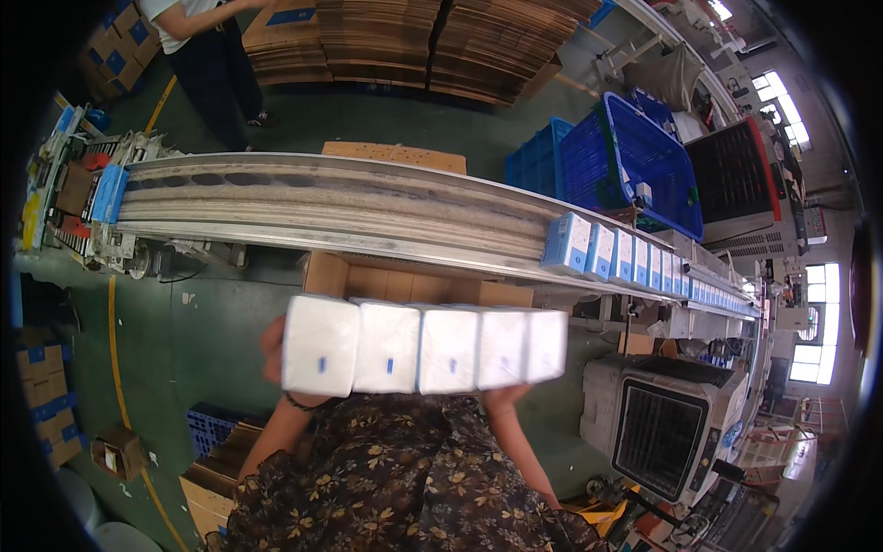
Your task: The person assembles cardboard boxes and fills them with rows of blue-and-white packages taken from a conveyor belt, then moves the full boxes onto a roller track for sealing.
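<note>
A row of several white tissue packs (446, 350) is held up in front of my body, pressed together side by side. My left hand (273, 350) grips the left end of the row, its fingers wrapped round the outer pack. At the right end, my right hand (506, 396) supports the row from below and behind, most of its fingers hidden by the packs. Just beyond the row, an open cardboard box (395, 281) shows part of its inside. The packs cover its near side.
A long conveyor (368, 207) runs across, with a line of white-and-blue packs (566, 244) on its right part. Beyond it stand blue crates (602, 156) and stacked flat cardboard (377, 41). A person (207, 55) stands at far left. A grey air cooler (658, 432) sits right.
</note>
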Tool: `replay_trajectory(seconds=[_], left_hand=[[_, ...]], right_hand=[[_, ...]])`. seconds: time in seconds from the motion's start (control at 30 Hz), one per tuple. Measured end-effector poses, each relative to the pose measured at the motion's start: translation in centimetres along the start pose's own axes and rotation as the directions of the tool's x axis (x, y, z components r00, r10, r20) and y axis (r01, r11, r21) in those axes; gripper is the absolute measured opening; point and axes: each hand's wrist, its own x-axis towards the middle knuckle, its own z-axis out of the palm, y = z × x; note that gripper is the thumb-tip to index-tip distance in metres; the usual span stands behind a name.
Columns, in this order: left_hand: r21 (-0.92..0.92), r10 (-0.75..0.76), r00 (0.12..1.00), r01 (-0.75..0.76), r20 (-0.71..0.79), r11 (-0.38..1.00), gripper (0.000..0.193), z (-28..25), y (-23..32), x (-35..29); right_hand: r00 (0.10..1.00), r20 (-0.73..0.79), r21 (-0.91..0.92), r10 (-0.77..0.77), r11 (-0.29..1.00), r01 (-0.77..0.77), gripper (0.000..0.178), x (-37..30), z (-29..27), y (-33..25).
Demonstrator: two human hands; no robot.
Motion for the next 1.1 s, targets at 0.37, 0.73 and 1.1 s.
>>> replay_trajectory(seconds=[0.37, 0.73, 1.1], left_hand=[[0.754, -0.758, 0.147, -0.335, 0.635, 0.566, 0.073, 1.7, -10.3, 1.1], [0.903, -0.899, 0.404, -0.429, 0.170, -0.022, 0.097, 6.2, -24.6, 0.2], [0.702, -0.962, 0.027, -0.690, 0.270, 0.178, 0.065, 9.5, -36.7, 2.9]], right_hand=[[0.386, 0.867, -0.421, 0.314, 0.876, 0.234, 0.071, 1.6, 4.5, 5.4], [0.146, 0.799, -0.601, 0.583, 0.781, 0.171, 0.083, 5.4, 17.6, 17.6], [0.320, 0.907, -0.253, 0.274, 0.962, -0.104, 0.043, 13.2, -4.7, 4.7]])
